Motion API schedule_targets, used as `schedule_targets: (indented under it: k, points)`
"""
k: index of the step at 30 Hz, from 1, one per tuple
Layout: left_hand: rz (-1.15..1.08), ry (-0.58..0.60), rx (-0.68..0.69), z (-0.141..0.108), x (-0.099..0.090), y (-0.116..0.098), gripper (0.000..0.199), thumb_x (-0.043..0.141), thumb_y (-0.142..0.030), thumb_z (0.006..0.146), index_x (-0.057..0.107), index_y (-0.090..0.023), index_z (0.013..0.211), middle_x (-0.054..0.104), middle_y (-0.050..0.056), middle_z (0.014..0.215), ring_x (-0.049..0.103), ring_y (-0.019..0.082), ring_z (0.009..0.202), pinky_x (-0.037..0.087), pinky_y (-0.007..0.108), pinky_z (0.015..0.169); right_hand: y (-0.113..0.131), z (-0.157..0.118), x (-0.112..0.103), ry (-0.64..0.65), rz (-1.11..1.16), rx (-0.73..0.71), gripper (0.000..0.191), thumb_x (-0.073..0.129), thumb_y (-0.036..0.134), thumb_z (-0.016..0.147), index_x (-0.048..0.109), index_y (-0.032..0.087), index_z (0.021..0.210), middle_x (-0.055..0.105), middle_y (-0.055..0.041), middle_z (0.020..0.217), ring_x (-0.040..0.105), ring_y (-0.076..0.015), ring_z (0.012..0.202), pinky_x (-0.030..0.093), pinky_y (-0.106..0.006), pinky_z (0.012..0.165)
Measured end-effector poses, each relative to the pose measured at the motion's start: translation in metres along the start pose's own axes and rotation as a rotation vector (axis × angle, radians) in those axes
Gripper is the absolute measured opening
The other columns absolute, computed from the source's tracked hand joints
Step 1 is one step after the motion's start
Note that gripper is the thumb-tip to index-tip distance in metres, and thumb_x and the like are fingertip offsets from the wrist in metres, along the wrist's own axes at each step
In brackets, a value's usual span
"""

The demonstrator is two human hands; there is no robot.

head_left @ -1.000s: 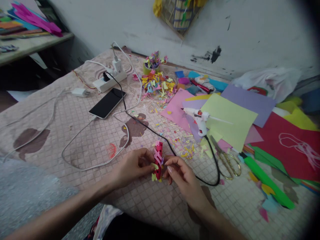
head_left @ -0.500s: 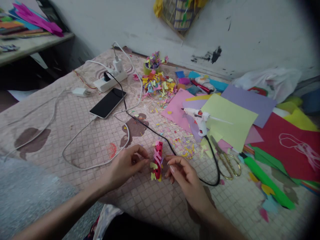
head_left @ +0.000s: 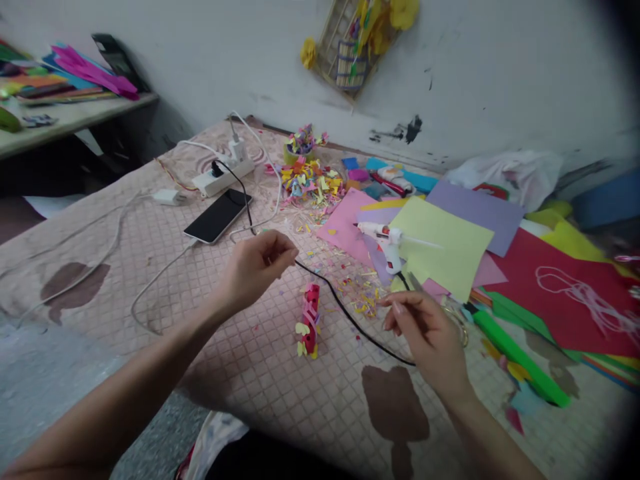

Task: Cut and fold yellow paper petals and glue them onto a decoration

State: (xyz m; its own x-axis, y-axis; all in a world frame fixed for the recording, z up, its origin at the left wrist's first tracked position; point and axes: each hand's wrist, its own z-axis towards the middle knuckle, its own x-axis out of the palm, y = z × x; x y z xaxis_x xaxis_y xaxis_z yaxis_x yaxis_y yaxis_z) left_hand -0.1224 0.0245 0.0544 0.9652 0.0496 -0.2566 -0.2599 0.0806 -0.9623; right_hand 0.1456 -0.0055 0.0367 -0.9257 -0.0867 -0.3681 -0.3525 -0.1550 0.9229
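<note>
A red tube (head_left: 311, 320) with pink strips and pale yellow paper shapes lies on the checked cloth (head_left: 340, 400) in front of me. Up and to its left is my left hand (head_left: 263, 267), raised, its thumb and fingertips pressed together; anything between them is too small to make out. My right hand (head_left: 423, 327) is farther right, beside the black cord (head_left: 350, 317), its fingers loosely apart with nothing seen in them. Neither hand touches the tube. Behind the right hand, a white glue gun (head_left: 390, 248) rests on coloured paper.
A phone (head_left: 219, 215) and power strip (head_left: 223, 177) sit at the left. Paper scraps (head_left: 313, 181) are piled at the back. Gold-handled scissors (head_left: 463, 328), partly hidden, and a green cutter (head_left: 520, 360) lie at the right, near red paper (head_left: 565, 293).
Both hands have moved away from the red tube, the left one upward and to the left, the right one to the right. The view has tilted slightly upward.
</note>
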Motion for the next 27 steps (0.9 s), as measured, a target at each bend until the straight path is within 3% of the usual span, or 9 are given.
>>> schedule_targets:
  k: [8, 16, 24, 27]
  points:
    - [0.055, 0.058, 0.172, 0.043, 0.024, 0.008, 0.011, 0.055, -0.024, 0.079, 0.055, -0.013, 0.079, 0.058, 0.000, 0.063, 0.047, 0.004, 0.047, 0.037, 0.017, 0.046, -0.029, 0.007, -0.022, -0.233, -0.030, -0.070, 0.011, 0.052, 0.029, 0.085, 0.055, 0.019, 0.090, 0.060, -0.0026, 0.079, 0.050, -0.0080, 0.049, 0.040, -0.023, 0.047]
    - [0.111, 0.029, 0.119, 0.034, 0.018, 0.031, 0.014, 0.056, -0.028, 0.077, 0.055, -0.014, 0.075, 0.059, 0.000, 0.059, 0.047, 0.006, 0.043, 0.036, 0.016, 0.041, -0.043, -0.003, -0.023, -0.244, -0.076, -0.084, 0.013, 0.052, 0.030, 0.085, 0.056, 0.019, 0.090, 0.059, -0.0008, 0.073, 0.049, -0.0078, 0.046, 0.039, -0.022, 0.043]
    - [0.203, 0.058, 0.177, 0.028, 0.020, 0.029, 0.014, 0.054, -0.028, 0.078, 0.055, -0.014, 0.080, 0.060, 0.000, 0.061, 0.047, 0.005, 0.043, 0.036, 0.016, 0.042, -0.045, -0.002, -0.019, -0.249, -0.088, -0.132, 0.013, 0.053, 0.030, 0.084, 0.056, 0.019, 0.089, 0.058, 0.0001, 0.068, 0.048, -0.0082, 0.044, 0.040, -0.022, 0.042]
    - [0.200, 0.149, 0.188, 0.027, 0.014, 0.025, 0.014, 0.055, -0.027, 0.078, 0.055, -0.014, 0.078, 0.059, 0.000, 0.060, 0.048, 0.005, 0.045, 0.038, 0.016, 0.042, -0.045, -0.004, -0.016, -0.237, -0.121, -0.150, 0.013, 0.053, 0.030, 0.083, 0.057, 0.018, 0.088, 0.057, 0.0004, 0.067, 0.048, -0.0081, 0.044, 0.041, -0.021, 0.042]
